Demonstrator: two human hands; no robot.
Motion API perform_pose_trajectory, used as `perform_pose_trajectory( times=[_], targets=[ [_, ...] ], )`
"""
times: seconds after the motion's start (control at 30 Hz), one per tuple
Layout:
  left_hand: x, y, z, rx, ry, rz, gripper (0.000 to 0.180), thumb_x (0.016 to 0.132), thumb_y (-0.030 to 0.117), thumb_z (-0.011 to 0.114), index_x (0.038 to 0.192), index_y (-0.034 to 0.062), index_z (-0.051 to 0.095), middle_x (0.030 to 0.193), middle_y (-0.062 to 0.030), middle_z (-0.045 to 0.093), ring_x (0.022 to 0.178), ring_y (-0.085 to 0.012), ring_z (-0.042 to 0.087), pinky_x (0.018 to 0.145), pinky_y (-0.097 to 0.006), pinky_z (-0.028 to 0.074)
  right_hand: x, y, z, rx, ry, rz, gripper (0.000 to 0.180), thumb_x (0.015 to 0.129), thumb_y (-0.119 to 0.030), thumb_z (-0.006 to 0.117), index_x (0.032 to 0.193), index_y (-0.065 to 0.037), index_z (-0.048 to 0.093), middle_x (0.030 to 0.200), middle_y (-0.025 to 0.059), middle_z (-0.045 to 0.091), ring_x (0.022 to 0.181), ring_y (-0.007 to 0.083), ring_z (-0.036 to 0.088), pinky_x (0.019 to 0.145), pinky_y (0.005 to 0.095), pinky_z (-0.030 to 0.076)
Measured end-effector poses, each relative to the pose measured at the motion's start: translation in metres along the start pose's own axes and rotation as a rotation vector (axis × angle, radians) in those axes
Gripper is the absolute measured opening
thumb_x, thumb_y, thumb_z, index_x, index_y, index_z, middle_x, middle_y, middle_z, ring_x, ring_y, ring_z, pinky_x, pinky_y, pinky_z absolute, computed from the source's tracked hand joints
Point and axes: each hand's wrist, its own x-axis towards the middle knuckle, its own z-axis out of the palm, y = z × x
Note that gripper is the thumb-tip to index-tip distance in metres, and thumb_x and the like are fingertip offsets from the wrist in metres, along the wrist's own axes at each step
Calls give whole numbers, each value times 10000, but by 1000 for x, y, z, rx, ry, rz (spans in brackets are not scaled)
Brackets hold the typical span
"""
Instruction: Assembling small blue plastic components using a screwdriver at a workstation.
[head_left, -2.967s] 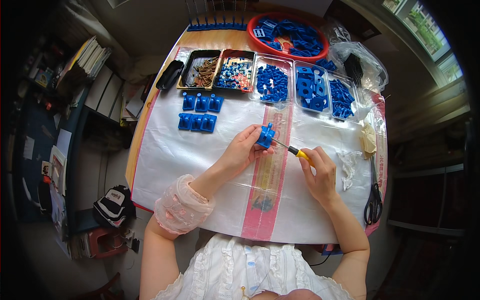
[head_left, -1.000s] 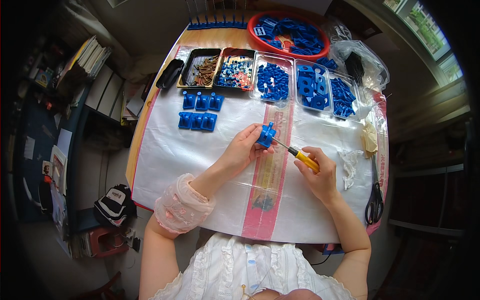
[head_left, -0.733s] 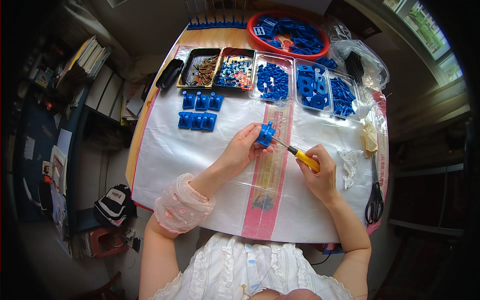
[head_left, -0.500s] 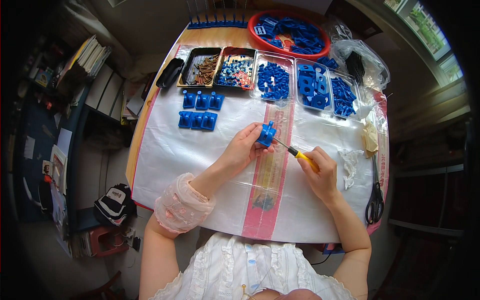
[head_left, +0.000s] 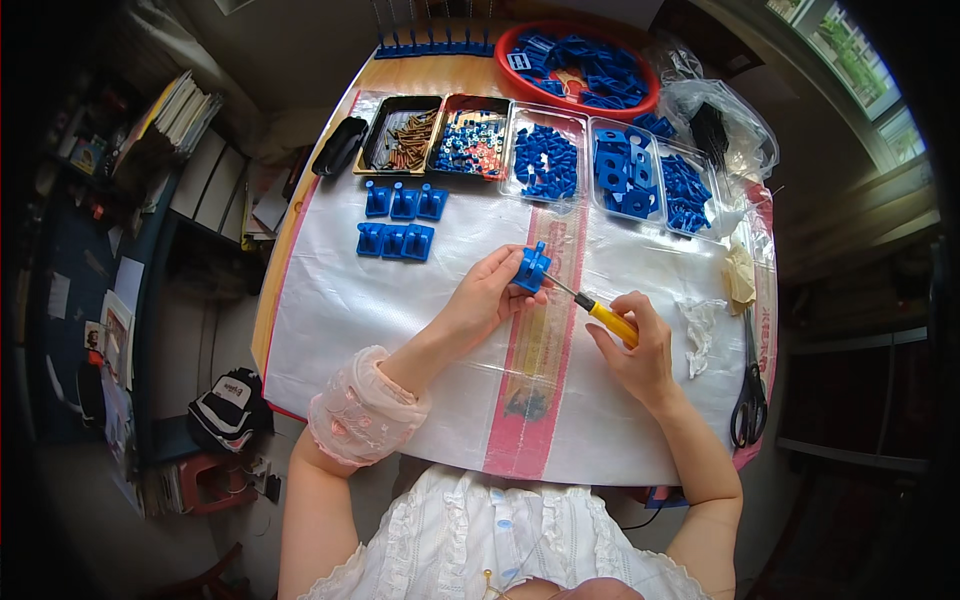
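My left hand (head_left: 487,299) grips a small blue plastic part (head_left: 531,268) just above the white sheet covering the table (head_left: 340,300). In my right hand (head_left: 636,349) is a screwdriver with a yellow handle (head_left: 609,319); its metal tip points left and touches the blue part. Both hands are near the middle of the table, about a hand's width apart. Several finished blue parts (head_left: 398,222) lie in two rows to the upper left of my left hand.
Along the far edge stand a tray of brown screws (head_left: 403,140), a tray of mixed small pieces (head_left: 471,145), clear trays of blue parts (head_left: 620,172) and a red bowl (head_left: 576,66) of blue parts. Black scissors (head_left: 749,395) lie at the right edge.
My right hand has shifted slightly on the screwdriver handle, turning it, while the tip stays at the blue part. My left hand has kept its hold in place.
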Motion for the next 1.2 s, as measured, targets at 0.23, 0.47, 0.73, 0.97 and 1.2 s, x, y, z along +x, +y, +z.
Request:
perform_pose_trajectory(
  times=[0.23, 0.47, 0.73, 0.97, 1.2],
  targets=[
    [-1, 2, 2, 3, 13, -5, 354, 1149, 311, 375, 1344, 45, 504, 1139, -108, 682, 928, -123, 684, 875, -273, 566, 6, -3, -2, -37, -17, -6, 203, 836, -55, 820, 912, -16, 635, 800, 103, 617, 644, 250, 635, 573, 349, 487],
    [0, 1, 3, -1, 15, -13, 349, 1148, 314, 381, 1333, 49, 509, 1148, -104, 682, 923, -119, 682, 869, -271, 564, 3, 7, -6, -110, -101, 92, 131, 916, -109, 755, 984, -11, 703, 769, 109, 641, 644, 239, 642, 587, 342, 490],
    [0, 1, 1, -14, 20, -8, 345, 1148, 316, 379, 1325, 53, 515, 1089, -107, 693, 908, -122, 685, 854, -273, 562, 3, -4, -3, -12, -36, 99, 266, 846, -47, 818, 1035, -19, 633, 827, 121, 674, 740, 261, 719, 616, 337, 537],
    [0, 2, 2, -9, 24, 1, 348, 1149, 306, 375, 1343, 48, 508, 1084, -112, 691, 904, -126, 685, 821, -261, 552, 2, 1, -2, 1, -45, 93, 232, 832, -27, 821, 957, -20, 626, 854, 117, 675, 667, 250, 672, 558, 348, 492],
    [-3, 6, 4, -4, 46, 0, 344, 1147, 282, 383, 1336, 30, 522, 1097, -114, 692, 918, -127, 674, 835, -262, 556, 4, 4, -5, -129, -76, 44, 127, 927, -116, 747, 986, -13, 703, 823, 114, 682, 658, 253, 670, 573, 351, 494]
  ],
)
